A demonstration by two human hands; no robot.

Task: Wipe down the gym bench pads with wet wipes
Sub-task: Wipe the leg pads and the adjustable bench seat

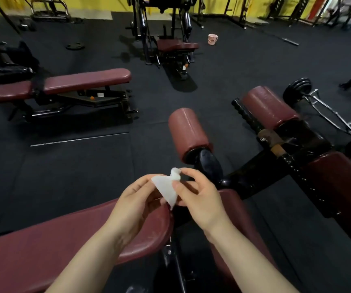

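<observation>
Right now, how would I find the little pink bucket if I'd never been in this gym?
Look to the far side of the black rubber floor, near the yellow wall. Right of the tall black machine with the dark red seat pad stands the small pink plastic bucket. It is the only pale pink thing among dark equipment.

The wipe looks like thin, soft white cloth. The bench pad at 7 o'clock is smooth, dark red and a bit shiny. The roller pad shines too. The floor is dull black. The frame is glossy black metal.
</observation>
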